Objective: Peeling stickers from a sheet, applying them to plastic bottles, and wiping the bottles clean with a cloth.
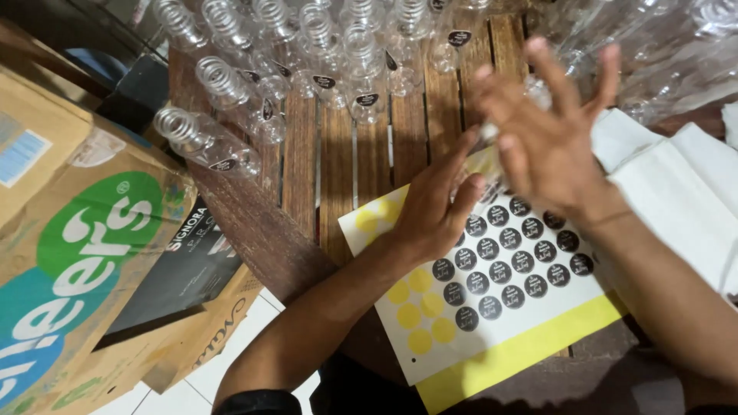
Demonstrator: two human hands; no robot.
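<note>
**Hands over sticker sheet, bottles beyond**

A sticker sheet (pixel 492 307) of round black labels is seen lying on the wooden table (pixel 323 177), near edge at 6 o'clock. The left hand (pixel 434 211) is laid flat on the sheet, fingers extended. The right hand (pixel 550 131), blurred, is raised above at 1 o'clock, fingers spread; a hold cannot be told. Clear plastic bottles (pixel 307 46) are ranged at 11 o'clock.

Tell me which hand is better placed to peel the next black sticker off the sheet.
The left hand, probably. It lies flat on the sticker sheet, fingertips beside the rows of black round stickers. The right hand is raised above the sheet, fingers spread and blurred.
</note>
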